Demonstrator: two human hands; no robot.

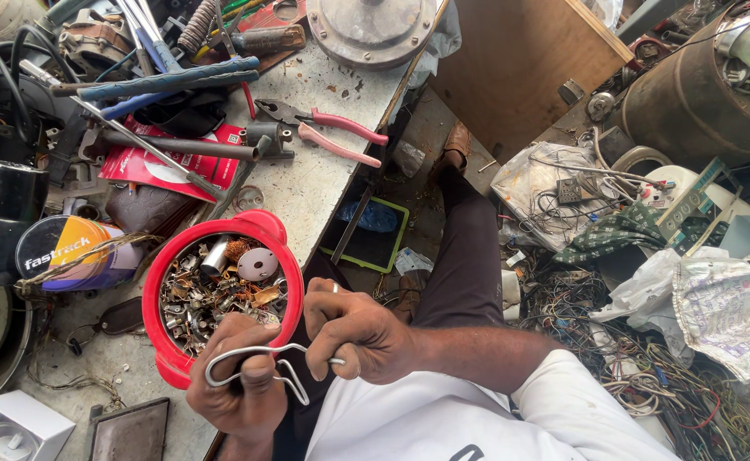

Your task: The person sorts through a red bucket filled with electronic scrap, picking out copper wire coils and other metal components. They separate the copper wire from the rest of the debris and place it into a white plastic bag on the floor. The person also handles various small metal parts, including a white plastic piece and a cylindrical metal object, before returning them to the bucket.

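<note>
Messy workbench [324, 183] full of tools, red tub [163, 294] of metal bits near its front edge, both hands past that edge, left hand [243, 384] and right hand [354, 333] each closed tight on a bent grey wire [260, 350], pink pliers [332, 137] farther back.

At the lower middle of the frame, the left hand [243, 388] and right hand [354, 333] sit side by side, both on a bent wire [260, 358]. Just above them, a tub of small metal parts [221, 286] stands on the workbench [324, 179]. Pliers [328, 132] lie at upper centre. A tangle of wires [648, 358] covers the floor at lower right.
</note>
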